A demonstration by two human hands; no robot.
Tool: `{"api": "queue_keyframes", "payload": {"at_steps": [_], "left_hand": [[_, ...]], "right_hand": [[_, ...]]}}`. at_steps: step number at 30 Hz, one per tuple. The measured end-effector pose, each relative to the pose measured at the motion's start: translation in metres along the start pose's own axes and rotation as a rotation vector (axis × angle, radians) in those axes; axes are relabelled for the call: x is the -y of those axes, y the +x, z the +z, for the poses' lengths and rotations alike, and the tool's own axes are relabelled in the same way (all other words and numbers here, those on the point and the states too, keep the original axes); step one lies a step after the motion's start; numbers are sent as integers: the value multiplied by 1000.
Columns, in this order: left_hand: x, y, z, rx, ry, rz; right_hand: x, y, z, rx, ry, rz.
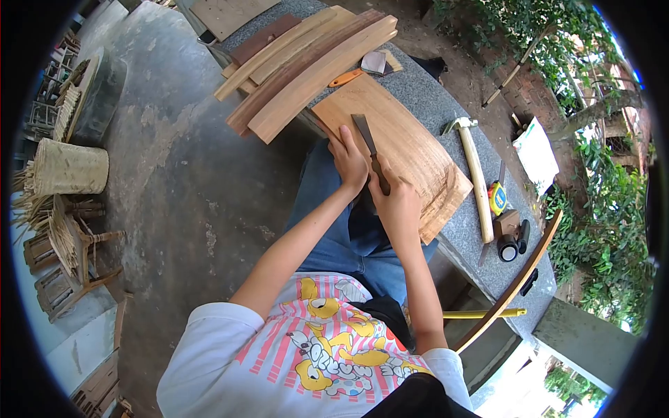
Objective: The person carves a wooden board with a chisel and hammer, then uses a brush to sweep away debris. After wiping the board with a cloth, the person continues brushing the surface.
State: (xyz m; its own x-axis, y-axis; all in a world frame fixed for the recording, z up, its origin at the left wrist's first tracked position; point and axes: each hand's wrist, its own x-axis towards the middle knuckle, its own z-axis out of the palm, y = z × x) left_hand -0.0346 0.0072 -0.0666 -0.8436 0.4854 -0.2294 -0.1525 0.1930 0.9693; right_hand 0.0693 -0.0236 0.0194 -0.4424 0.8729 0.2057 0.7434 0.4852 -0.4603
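Note:
A wide, slightly curved wooden board (411,136) lies slanting from the stone bench toward my lap. Its near right end has a rough, stepped surface. My left hand (350,164) is closed on the board's left edge, some of its fingers hidden by the edge. In my right hand (397,202) is a chisel (364,131), gripped by its brown handle. The dark, flared blade points away from me and lies over the board's face. Only a small gap separates my two hands.
Curved wooden pieces (317,73) are stacked at the far left of the granite bench (435,90), near an orange-handled tool (346,78). On the right are a hammer (475,177), a tape measure (497,198) and a long curved strip (516,285). A woven basket (73,167) stands left.

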Motion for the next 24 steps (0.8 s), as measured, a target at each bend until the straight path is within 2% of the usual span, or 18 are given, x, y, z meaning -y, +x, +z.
{"api": "queue_keyframes", "payload": {"at_steps": [5, 11, 15, 17, 24], "left_hand": [[0, 1, -5, 39, 50, -15], [3, 1, -2, 5, 7, 23], [0, 0, -4, 36, 19, -18], [-2, 0, -3, 15, 19, 18], [-4, -1, -4, 22, 13, 32]], "right_hand": [[2, 25, 17, -34, -17, -54], [4, 2, 4, -16, -25, -30], [3, 4, 3, -18, -34, -16], [5, 7, -2, 59, 7, 48], [-4, -6, 2, 36, 15, 43]]}}
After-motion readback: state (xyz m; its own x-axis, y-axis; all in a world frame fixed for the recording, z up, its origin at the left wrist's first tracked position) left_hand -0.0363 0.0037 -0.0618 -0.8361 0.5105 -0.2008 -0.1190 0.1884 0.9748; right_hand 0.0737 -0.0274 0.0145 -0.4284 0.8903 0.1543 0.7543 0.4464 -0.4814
